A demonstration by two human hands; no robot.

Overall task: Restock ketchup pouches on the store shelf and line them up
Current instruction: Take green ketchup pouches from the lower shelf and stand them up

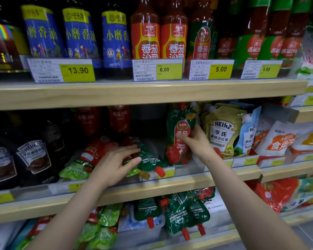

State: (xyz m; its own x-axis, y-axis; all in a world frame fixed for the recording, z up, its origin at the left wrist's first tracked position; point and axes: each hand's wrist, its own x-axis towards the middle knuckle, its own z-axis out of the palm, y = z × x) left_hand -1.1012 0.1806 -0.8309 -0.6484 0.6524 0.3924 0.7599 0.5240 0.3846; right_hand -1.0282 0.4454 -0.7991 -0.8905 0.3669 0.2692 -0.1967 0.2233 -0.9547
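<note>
Standing upright, spout up: pouch (179,139) in right hand (197,141) grip; left hand (116,163) spread on flat pouch (148,159).

Two bare forearms, no sleeves. Left hand (116,163) and right hand (195,141) ungloved, no rings, no watch. Short, plain fingernails.
</note>
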